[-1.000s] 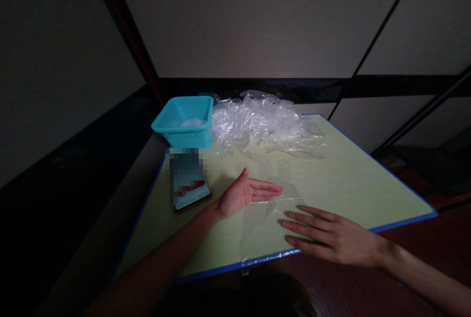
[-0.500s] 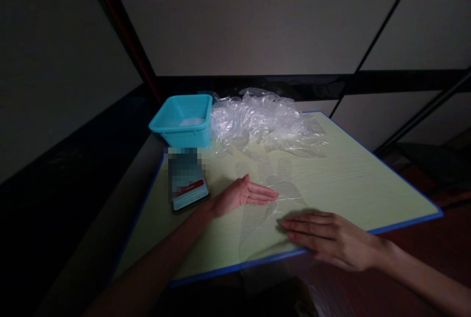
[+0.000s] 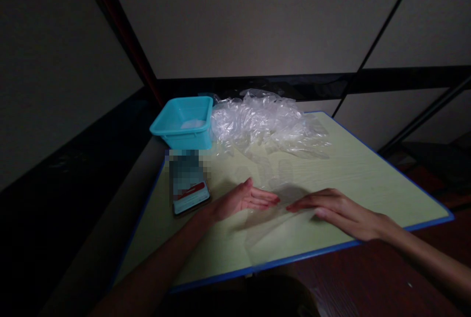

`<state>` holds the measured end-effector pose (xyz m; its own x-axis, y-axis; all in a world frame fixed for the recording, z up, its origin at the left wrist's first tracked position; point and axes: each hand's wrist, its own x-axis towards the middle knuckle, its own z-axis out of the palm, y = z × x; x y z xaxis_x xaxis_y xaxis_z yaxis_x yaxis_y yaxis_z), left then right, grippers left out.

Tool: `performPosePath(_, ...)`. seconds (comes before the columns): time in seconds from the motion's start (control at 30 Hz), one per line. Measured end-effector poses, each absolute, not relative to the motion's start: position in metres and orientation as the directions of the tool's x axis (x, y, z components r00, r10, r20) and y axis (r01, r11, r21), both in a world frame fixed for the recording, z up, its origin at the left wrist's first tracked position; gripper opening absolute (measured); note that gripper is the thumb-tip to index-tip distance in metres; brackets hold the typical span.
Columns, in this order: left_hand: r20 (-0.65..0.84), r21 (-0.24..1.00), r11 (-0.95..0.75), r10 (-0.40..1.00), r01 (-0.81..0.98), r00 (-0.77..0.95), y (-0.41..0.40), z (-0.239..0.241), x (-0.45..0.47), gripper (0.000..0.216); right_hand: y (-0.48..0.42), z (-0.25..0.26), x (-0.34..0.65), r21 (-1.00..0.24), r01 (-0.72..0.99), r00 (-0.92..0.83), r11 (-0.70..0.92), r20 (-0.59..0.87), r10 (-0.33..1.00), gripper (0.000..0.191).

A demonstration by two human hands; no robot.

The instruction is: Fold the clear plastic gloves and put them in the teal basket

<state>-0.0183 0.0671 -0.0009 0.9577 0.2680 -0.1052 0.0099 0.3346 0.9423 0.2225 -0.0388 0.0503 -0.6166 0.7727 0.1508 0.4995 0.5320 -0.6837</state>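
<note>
A thin, clear plastic bag or sheet (image 3: pixel 270 236) lies near the front of the table, its outline hard to make out. My left hand (image 3: pixel 248 201) rests on edge at its left side, with fingers stretched out and the thumb up. From the right, my right hand (image 3: pixel 340 211) reaches over the plastic, palm down, its fingers extended and the thumb apart from them. Only a small gap separates the fingertips of both hands. Whether the right fingertips press on the film or hover just above it, I cannot tell.
A heap of crumpled clear plastic bags (image 3: pixel 265 120) covers the back of the pale table (image 3: pixel 371 184), which has blue edging. To its left stands a turquoise basin (image 3: pixel 187 138) with something whitish inside. A phone (image 3: pixel 191 199) lies in front of the basin. Cabinet panels rise behind.
My right hand has moved away from the front edge, toward the left fingertips, and its thumb now shows. The left hand has stayed nearly in place. The clear plastic has shifted slightly.
</note>
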Motion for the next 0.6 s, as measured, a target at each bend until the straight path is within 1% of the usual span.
performPosePath(0.1, -0.153, 0.919, 0.393, 0.287, 0.03, 0.945, 0.068, -0.002, -0.017, 0.077, -0.024, 0.053, 0.222, -0.803, 0.462, -0.51, 0.376, 0.106, 0.854, 0.04)
performPosePath(0.17, -0.173, 0.897, 0.441, 0.292, 0.028, 0.941, 0.068, -0.003, -0.016, 0.081, -0.013, 0.052, 0.221, -0.908, 0.349, -0.46, 0.231, 0.049, 0.887, 0.042)
performPosePath(0.23, -0.168, 0.872, 0.489, 0.28, 0.011, 0.945, 0.069, -0.002, -0.015, 0.089, -0.001, 0.048, 0.221, -0.976, 0.205, -0.438, 0.075, -0.023, 0.899, 0.044)
performPosePath(0.33, -0.146, 0.834, 0.55, 0.272, -0.029, 0.951, 0.071, 0.0, -0.014, 0.101, 0.015, 0.04, 0.221, -0.995, 0.07, -0.412, -0.077, -0.099, 0.906, 0.046)
performPosePath(0.4, -0.136, 0.811, 0.582, 0.278, -0.054, 0.951, 0.073, 0.001, -0.015, 0.101, 0.024, 0.032, 0.221, -0.991, 0.026, -0.391, -0.13, -0.13, 0.911, 0.045)
performPosePath(0.47, -0.154, 0.799, 0.599, 0.272, -0.042, 0.95, 0.073, 0.001, -0.015, 0.088, 0.031, 0.024, 0.222, -0.987, -0.014, -0.355, -0.16, -0.145, 0.924, 0.043)
performPosePath(0.6, -0.241, 0.788, 0.616, 0.317, -0.006, 0.917, 0.073, 0.0, -0.013, 0.041, 0.039, 0.009, 0.221, -0.982, -0.08, -0.252, -0.17, -0.145, 0.957, 0.038)
